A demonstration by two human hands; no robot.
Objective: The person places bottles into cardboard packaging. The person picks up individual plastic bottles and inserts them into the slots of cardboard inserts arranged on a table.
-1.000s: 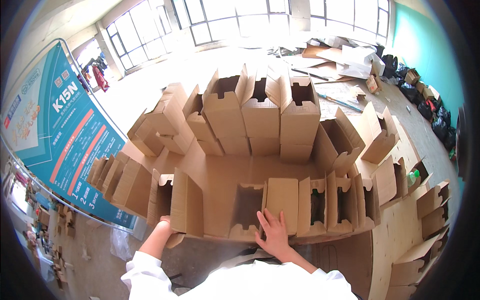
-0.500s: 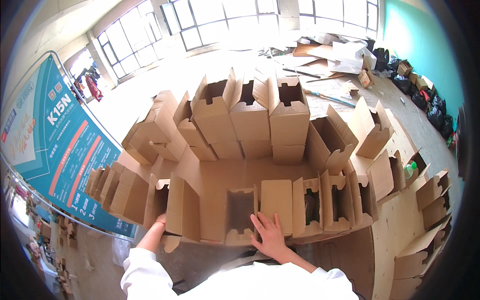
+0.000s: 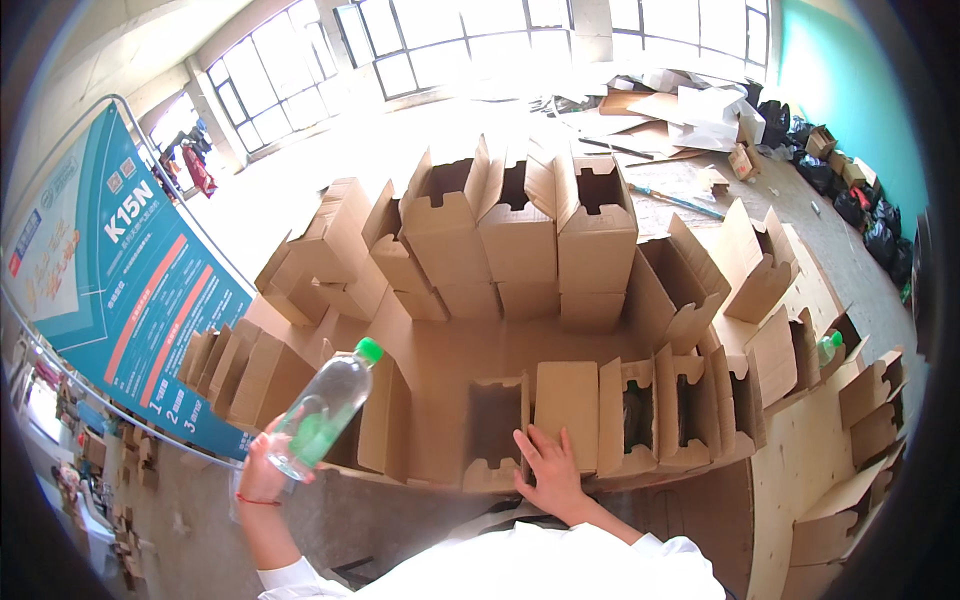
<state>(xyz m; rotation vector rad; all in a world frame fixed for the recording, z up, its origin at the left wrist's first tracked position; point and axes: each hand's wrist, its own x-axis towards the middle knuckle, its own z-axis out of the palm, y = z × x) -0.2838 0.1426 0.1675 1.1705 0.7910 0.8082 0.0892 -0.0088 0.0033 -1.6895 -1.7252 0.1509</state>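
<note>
A clear plastic bottle (image 3: 338,392) with a green cap is tilted up to the right, its lower end gripped by my left hand (image 3: 262,474). Behind it stands an open cardboard box (image 3: 386,420), partly hidden by the bottle. My right hand (image 3: 556,480) lies with spread fingers on the front edge of a box whose top is closed (image 3: 567,395). To that box's left is an open box (image 3: 497,420) with a dark inside. Dark, shiny contents show in an open box (image 3: 637,415) on its right.
Several tall open boxes (image 3: 450,235) line the back of the cardboard-covered table (image 3: 450,350). More boxes (image 3: 270,375) stand at the left, beside a blue banner (image 3: 130,270). A second green-capped bottle (image 3: 829,346) sits among boxes on the right. Black bags (image 3: 880,240) lie along the wall.
My left hand has come up out of the open box on the left with the bottle in it. The right hand stays on the closed box. The view has shifted slightly.
</note>
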